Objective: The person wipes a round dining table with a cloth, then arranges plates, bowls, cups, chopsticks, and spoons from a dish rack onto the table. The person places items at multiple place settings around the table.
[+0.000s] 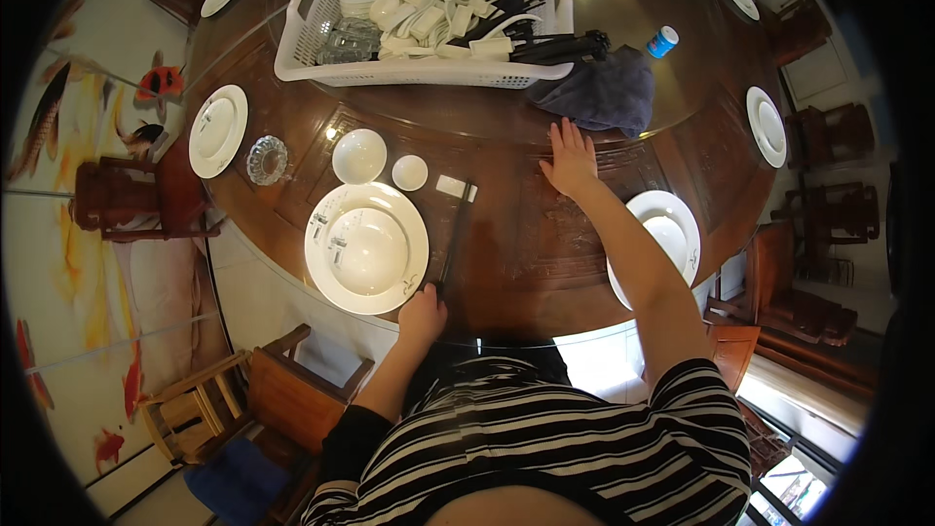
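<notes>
At the table's near edge, the curled fingers of my left hand close on the lower end of a pair of black chopsticks. Their far end lies across a white rectangular chopstick rest. Left of them sits a white plate with a smaller dish on it, beside a white bowl and a small white cup. My right hand stretches forward, empty, fingers apart, just short of a crumpled dark grey cloth. My right forearm passes over another white plate, partly hiding it.
A white plastic basket of spoons, bowls, glasses and chopsticks stands on the glass turntable. Near it is a blue canister. A glass ashtray and more plates line the round wooden table. Wooden chairs surround it.
</notes>
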Action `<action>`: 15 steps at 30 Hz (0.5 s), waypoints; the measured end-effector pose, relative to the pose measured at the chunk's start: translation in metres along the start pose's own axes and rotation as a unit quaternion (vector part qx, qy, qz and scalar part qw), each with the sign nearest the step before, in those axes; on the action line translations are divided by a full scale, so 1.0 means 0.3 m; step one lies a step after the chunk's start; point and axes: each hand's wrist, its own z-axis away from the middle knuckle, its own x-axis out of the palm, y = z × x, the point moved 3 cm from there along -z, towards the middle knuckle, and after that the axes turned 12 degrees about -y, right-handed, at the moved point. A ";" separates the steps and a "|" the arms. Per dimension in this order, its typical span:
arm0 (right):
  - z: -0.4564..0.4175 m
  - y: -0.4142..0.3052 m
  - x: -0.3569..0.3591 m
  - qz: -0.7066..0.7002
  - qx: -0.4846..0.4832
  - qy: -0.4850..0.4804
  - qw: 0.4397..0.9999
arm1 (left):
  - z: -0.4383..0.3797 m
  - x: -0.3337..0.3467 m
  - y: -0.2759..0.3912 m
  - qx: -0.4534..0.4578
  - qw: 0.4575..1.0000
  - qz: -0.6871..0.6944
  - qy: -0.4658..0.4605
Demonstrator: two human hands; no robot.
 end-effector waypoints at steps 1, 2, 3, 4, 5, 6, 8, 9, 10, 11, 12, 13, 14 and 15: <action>-0.006 0.000 0.019 -0.002 -0.006 0.026 1.000 | 0.004 0.000 0.000 -0.001 1.000 0.001 -0.006; -0.003 0.006 0.037 -0.003 -0.011 0.052 0.999 | 0.004 0.006 -0.003 0.009 1.000 0.000 0.002; 0.001 0.000 0.033 -0.005 -0.017 0.079 0.997 | 0.006 0.006 -0.005 0.003 1.000 0.005 -0.001; -0.003 -0.002 0.034 0.008 -0.009 0.053 0.998 | 0.010 0.006 -0.005 -0.001 1.000 0.009 -0.003; 0.005 -0.002 0.033 0.010 -0.013 0.038 0.999 | 0.017 0.008 -0.007 -0.005 1.000 0.013 -0.005; 0.009 0.003 0.019 0.011 -0.014 0.028 0.999 | 0.019 0.007 -0.011 0.009 1.000 0.024 -0.010; 0.002 0.026 0.018 0.014 -0.015 0.007 1.000 | 0.030 -0.035 0.004 0.010 0.999 0.029 -0.021; 0.002 0.029 0.010 0.017 -0.018 0.002 1.000 | 0.029 -0.049 0.004 0.012 0.999 0.028 -0.018; 0.003 0.031 0.002 0.019 -0.021 -0.004 1.000 | 0.019 -0.066 -0.005 0.022 0.999 0.042 0.010; 0.004 0.034 -0.003 0.022 -0.023 -0.010 0.999 | 0.008 -0.087 -0.021 0.033 0.997 0.056 0.037; 0.001 0.041 -0.002 0.019 -0.026 -0.006 0.999 | -0.001 -0.114 -0.036 0.044 0.995 0.069 0.064; 0.000 0.048 -0.001 0.015 -0.028 -0.013 0.999 | -0.008 -0.186 -0.032 0.061 0.990 0.072 0.108; 0.000 0.055 0.000 0.012 -0.030 -0.021 0.999 | -0.025 -0.253 -0.040 0.072 0.987 0.081 0.119; -0.003 0.062 -0.008 0.009 -0.032 -0.025 0.999 | -0.046 -0.330 -0.051 0.084 0.983 0.090 0.133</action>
